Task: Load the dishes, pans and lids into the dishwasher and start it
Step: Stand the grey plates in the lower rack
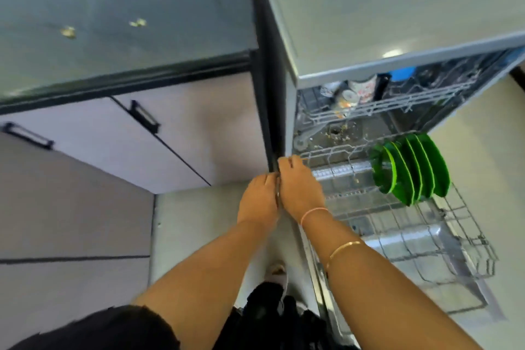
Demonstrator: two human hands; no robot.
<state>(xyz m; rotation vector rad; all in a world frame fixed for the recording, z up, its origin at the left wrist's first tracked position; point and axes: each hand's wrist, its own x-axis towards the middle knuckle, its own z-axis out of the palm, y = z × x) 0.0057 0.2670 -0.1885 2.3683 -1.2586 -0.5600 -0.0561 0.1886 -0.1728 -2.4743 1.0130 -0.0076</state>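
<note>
The dishwasher [369,8] stands open at the right, with its lower rack [443,239] pulled out over the lowered door. Several green plates [412,170] stand upright in the rack's far right part. Cups and a mug [360,91] sit in the upper rack [397,102]. My left hand [260,202] and my right hand [301,190] are pressed close together at the rack's near left corner. A thin dark item [277,193] shows edge-on between them, and I cannot tell what it is. Food bits lie on the tub floor [341,133].
A grey counter [113,23] with crumbs is at the upper left, above cabinet doors [159,145] with black handles. A dark gap [267,94] separates the cabinet from the dishwasher. My foot [277,273] is on the pale floor [184,236] below my arms.
</note>
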